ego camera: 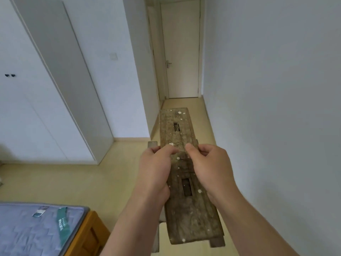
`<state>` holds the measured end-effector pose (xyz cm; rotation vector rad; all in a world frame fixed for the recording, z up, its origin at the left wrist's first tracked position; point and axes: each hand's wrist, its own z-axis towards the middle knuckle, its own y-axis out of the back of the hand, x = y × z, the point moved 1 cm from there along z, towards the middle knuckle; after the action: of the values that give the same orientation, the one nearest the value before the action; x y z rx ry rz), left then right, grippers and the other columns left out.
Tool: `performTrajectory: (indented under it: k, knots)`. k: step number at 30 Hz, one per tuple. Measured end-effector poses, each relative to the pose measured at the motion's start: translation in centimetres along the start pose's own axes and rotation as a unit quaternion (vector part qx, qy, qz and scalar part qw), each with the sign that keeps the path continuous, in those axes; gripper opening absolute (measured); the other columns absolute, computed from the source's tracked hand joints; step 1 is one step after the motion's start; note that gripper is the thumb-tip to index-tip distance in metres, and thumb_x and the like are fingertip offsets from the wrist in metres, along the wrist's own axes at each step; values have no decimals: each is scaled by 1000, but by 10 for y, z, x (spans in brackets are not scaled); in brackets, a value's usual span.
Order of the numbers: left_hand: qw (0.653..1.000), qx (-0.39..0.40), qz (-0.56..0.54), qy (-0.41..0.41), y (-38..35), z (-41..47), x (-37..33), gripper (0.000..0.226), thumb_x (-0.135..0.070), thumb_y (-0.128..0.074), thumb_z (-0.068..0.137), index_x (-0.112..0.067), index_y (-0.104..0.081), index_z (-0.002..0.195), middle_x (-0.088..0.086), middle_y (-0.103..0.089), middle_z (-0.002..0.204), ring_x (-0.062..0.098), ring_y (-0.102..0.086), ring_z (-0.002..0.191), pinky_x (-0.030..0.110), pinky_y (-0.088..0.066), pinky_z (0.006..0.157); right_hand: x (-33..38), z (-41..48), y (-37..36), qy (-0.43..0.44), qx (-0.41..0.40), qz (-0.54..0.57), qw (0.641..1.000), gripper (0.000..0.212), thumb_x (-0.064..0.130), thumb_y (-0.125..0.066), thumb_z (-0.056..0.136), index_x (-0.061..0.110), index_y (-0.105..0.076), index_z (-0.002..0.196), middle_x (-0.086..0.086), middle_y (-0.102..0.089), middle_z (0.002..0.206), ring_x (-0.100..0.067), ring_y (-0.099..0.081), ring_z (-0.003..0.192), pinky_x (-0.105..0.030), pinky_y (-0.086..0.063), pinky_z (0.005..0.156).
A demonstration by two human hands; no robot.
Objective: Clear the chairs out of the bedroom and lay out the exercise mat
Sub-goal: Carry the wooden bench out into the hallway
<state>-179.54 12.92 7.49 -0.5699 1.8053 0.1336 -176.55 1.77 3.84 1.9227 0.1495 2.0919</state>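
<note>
You gripped the long, worn brown wooden bench (191,218) by its side edges, left hand (155,167) and right hand (210,167) both clenched on it. It pointed into the narrow corridor toward the white door (181,52), near the white wall (276,108). White paint spots and two rectangular slots marked its top.

A long, worn wooden bench (190,218), flecked white, two rectangular slots in its top, is held pointing straight ahead.
</note>
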Motion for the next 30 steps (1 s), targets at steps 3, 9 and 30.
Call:
performTrajectory:
  k: [3,9,30]
  knots:
    - [1000,28,3,5,-13,57,-14,26,-9,-69,79,-5,-66,105,22,-75,88,36,-74,75,59,-59,66,-1,50,-20,-12,-22,-10,1000,30,49,-62,90,24,-74,78,11,-73,71,-5,-69,69,-37,-59,71]
    - [999,53,4,7,-44,155,-40,20,-5,-69,80,-4,-66,99,20,-74,83,33,-74,69,47,-60,57,4,138,-48,-21,-68,-21,997,26,47,-63,91,26,-69,77,11,-71,74,-3,-67,73,-28,-52,66]
    - [998,61,23,2,-226,490,-115,11,-6,-69,83,-9,-66,93,9,-73,71,18,-72,55,27,-56,45,-27,529,-97,-39,-49,-16,998,33,53,-60,91,22,-73,94,10,-73,81,-5,-68,80,-32,-59,75]
